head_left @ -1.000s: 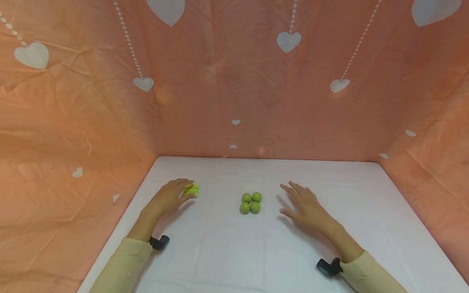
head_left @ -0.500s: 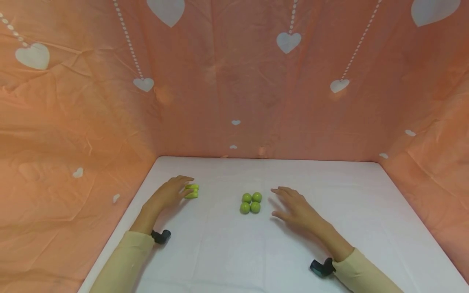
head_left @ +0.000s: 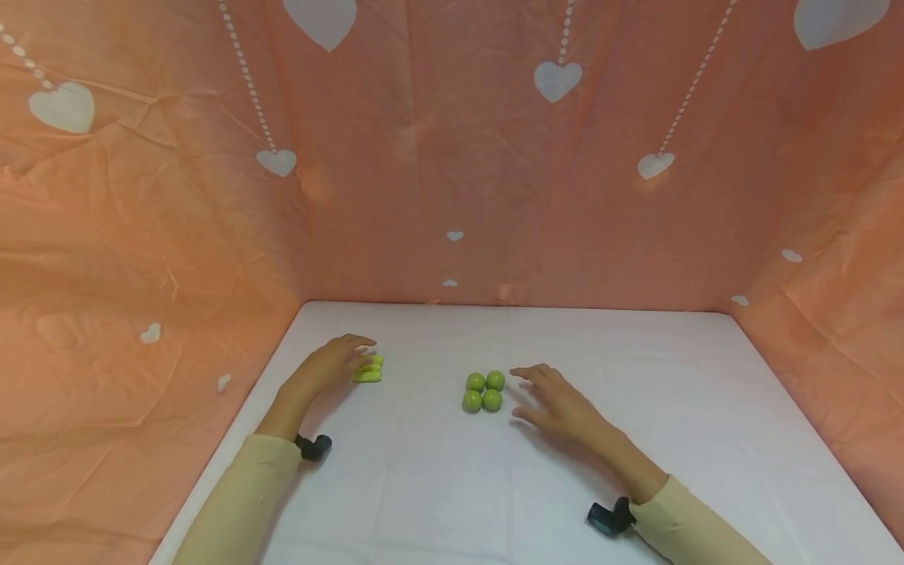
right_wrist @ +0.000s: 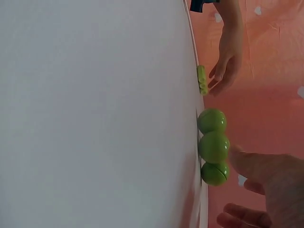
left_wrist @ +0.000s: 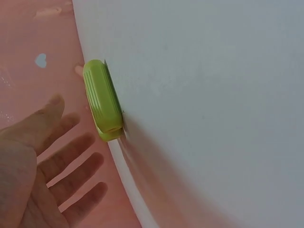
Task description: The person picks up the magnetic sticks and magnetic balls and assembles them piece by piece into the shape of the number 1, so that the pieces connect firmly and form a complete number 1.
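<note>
Several glossy green balls point(head_left: 472, 401) stand in a tight cluster at the middle of the white table. Just right of them hovers my right hand point(head_left: 561, 404), its thumb and fingers spread apart, holding nothing. In the right wrist view the thumb overlaps the edge of the balls point(right_wrist: 213, 147). Over on the left, lime-green oblong pieces point(head_left: 367, 377) with rounded ends lie side by side. My left hand point(head_left: 326, 369) is held over them, its fingers loosely extended and partly hiding them. Ribbed sides show on the nearest piece point(left_wrist: 102, 95) in the left wrist view, apart from the fingertips.
The white tabletop point(head_left: 438, 486) stretches between and around both hands. Orange cloth point(head_left: 424, 157) with pale hearts encloses it at the back and both sides. Dark wrist cameras point(head_left: 314, 447) stick out below the beige sleeves.
My right hand has moved left, closer to the green balls. The left hand has shifted slightly away from me, uncovering more of the lime-green pieces. Balls and pieces stay in place.
</note>
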`<action>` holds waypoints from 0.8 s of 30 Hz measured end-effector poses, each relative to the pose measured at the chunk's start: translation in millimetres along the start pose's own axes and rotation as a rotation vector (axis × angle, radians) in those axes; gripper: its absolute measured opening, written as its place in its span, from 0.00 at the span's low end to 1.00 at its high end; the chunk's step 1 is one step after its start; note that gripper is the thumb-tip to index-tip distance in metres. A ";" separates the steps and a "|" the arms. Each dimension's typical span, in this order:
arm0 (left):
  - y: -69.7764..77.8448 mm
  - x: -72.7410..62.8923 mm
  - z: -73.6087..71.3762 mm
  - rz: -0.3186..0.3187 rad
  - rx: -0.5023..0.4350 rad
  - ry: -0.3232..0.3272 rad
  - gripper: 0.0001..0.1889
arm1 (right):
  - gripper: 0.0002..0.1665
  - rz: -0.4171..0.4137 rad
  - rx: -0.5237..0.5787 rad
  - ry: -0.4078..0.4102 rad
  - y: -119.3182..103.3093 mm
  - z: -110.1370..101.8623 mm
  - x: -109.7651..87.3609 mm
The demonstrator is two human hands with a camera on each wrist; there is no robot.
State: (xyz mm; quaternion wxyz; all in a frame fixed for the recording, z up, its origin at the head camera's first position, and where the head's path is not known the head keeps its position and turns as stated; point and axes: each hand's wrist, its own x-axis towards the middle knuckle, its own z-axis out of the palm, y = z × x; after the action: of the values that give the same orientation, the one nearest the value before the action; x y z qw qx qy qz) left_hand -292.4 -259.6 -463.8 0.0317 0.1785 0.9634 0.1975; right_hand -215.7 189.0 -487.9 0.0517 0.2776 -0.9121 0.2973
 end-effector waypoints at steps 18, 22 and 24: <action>-5.6 8.3 -0.2 -0.014 -0.001 -0.030 0.15 | 0.30 0.083 0.050 -0.085 -13.8 11.6 10.9; -6.4 9.4 0.8 -0.013 0.005 -0.029 0.14 | 0.29 0.108 0.040 -0.100 -16.3 13.8 13.1; -7.2 10.6 1.4 -0.016 0.008 -0.028 0.13 | 0.28 0.114 0.038 -0.105 -17.6 14.6 14.1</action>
State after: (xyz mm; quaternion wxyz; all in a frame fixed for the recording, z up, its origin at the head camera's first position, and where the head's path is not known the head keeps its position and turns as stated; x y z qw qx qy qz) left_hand -304.6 -261.5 -467.8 0.0459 0.1734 0.9651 0.1908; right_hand -217.0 162.2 -487.1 -0.0186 0.2416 -0.9220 0.3019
